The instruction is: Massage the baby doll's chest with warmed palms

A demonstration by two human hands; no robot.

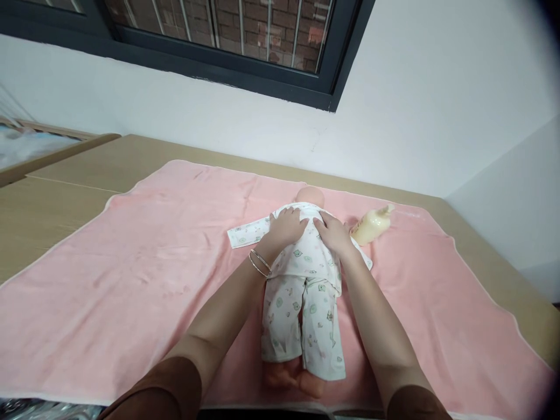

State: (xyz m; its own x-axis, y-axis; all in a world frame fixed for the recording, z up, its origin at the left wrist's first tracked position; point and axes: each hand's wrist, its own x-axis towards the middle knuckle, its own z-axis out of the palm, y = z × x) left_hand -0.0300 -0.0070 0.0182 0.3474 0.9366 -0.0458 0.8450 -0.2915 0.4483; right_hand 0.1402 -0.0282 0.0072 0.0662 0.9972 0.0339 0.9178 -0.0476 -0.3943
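A baby doll [312,256] lies stretched out on a pink blanket [153,262], its head at the far end and its bare feet toward me. It wears a white patterned top and white patterned trousers [282,321]. No face shows on the doll's head [310,195]. My left hand [287,226] rests on the upper body at the left shoulder side, fingers laid out and thumb apart. On the opposite shoulder side lies my right hand [333,234], also flat, its thumb toward the middle. The doll's left-side sleeve [247,233] reaches outward; the other is partly hidden by my right arm.
A pale yellow bottle [371,226] lies tilted on the blanket, right of my right hand. The blanket covers much of a wooden surface [74,160]. Behind stand a white wall [280,131] and a dark-framed window [330,87]. Clear plastic [48,408] shows at lower left.
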